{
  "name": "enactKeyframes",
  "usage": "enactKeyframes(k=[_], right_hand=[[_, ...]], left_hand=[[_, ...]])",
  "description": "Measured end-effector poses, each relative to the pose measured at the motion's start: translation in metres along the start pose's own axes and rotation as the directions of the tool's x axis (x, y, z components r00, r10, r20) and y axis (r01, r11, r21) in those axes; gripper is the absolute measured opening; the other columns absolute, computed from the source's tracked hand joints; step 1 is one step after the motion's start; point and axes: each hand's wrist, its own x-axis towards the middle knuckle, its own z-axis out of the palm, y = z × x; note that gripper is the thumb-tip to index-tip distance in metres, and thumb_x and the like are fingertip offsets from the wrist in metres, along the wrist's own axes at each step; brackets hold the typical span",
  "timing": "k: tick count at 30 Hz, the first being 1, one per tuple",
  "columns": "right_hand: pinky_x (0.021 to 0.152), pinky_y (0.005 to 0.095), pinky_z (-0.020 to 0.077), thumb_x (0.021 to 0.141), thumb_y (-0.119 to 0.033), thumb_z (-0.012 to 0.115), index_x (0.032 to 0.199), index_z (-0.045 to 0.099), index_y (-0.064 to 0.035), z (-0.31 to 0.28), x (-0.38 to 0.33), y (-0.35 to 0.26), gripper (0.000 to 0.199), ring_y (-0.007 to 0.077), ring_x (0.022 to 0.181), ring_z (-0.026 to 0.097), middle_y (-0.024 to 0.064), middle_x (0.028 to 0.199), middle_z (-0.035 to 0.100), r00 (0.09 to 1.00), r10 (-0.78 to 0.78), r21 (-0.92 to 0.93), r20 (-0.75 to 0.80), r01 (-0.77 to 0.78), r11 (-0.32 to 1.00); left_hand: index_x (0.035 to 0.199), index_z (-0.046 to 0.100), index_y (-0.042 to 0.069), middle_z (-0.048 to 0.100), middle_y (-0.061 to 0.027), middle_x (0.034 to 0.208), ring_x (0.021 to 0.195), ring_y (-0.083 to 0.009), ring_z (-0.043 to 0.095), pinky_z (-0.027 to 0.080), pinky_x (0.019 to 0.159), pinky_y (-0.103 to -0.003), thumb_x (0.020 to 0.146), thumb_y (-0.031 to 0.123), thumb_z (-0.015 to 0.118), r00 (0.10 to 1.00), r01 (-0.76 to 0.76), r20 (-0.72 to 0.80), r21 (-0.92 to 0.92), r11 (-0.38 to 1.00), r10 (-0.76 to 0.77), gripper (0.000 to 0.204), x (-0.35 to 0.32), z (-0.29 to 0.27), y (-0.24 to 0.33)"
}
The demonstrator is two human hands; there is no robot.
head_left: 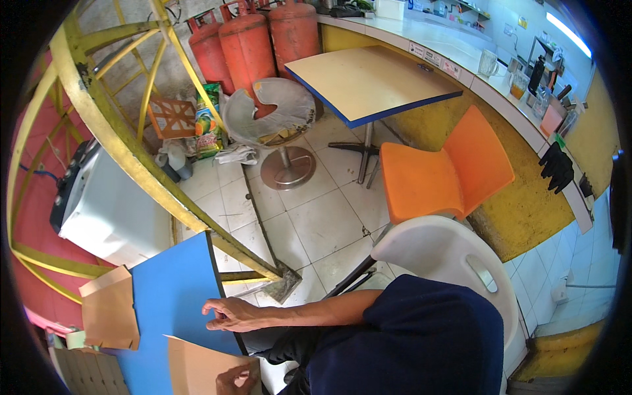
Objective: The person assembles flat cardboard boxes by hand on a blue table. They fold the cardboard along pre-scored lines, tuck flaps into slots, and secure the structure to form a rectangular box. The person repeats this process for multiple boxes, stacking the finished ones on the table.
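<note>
I'm seeing a blue surface (174, 296) beside white floor tiles (322, 224). My right hand (237, 378) is pinching a brown sheet (201, 367), long axis running left-right; left hand (230, 315) is lying flat, open.

The flat blue tabletop (172, 296) carried plain brown paper bags (110, 309). The moulded plastic chairs were orange (441, 174) and white (447, 257). Three tall metal gas cylinders (249, 43) were faded red, the steel frame (112, 131) yellow, the square floor tiles (322, 220) off-white.

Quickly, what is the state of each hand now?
Left hand: open, fingers spread flat on the blue table, holding nothing.
Right hand: fingers closed on the brown paper sheet.
</note>
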Motion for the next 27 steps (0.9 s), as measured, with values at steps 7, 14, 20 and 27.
enactKeyframes(k=[7,14,20,27], right_hand=[[0.057,0.0353,0.0439,0.093,-0.026,0.068,0.113,0.054,-0.0004,-0.004,-0.004,0.002,0.036,0.0193,0.063,0.057,0.0075,0.067,0.058,0.992,0.054,0.05,0.117,-0.06,0.997],[0.068,0.0394,0.0492,0.09,-0.024,0.069,0.116,0.054,-0.0011,0.023,-0.006,0.014,0.037,0.025,0.076,0.062,0.0155,0.099,0.059,0.995,-0.069,-0.041,0.067,0.072,0.997],[0.071,0.0371,0.0543,0.09,-0.028,0.071,0.124,0.053,-0.0042,0.03,-0.015,-0.022,0.046,0.0243,0.08,0.069,0.0152,0.096,0.068,0.916,0.046,-0.069,0.399,-0.02,0.997],[0.075,0.0326,0.0541,0.088,-0.019,0.074,0.137,0.049,-0.0063,0.038,-0.018,-0.019,0.057,0.0201,0.095,0.065,0.0113,0.128,0.059,0.97,0.003,-0.128,0.243,0.029,0.991]], left_hand=[[0.134,0.046,-0.013,0.056,-0.0235,0.134,0.123,-0.0299,0.055,0.046,0.106,-0.04,0.1,0.015,0.056,0.964,-0.266,-0.064,-0.257,0.929,0.258,0.045,-0.045,0.026,-0.034],[0.115,0.058,-0.003,0.061,-0.0175,0.123,0.118,-0.0303,0.055,0.041,0.106,-0.042,0.087,0.004,0.057,0.982,-0.06,-0.176,0.04,0.997,0.066,0.03,-0.056,0.029,0.0],[0.1,0.068,0.005,0.066,-0.0124,0.114,0.114,-0.0307,0.056,0.038,0.107,-0.044,0.075,-0.005,0.057,0.847,0.336,-0.511,0.296,0.894,-0.149,0.028,-0.11,0.051,0.02],[0.095,0.074,0.008,0.068,-0.0115,0.113,0.117,-0.0316,0.055,0.038,0.106,-0.046,0.073,-0.01,0.059,0.5,0.589,-0.857,0.231,0.775,-0.125,0.033,-0.164,0.069,0.075]])
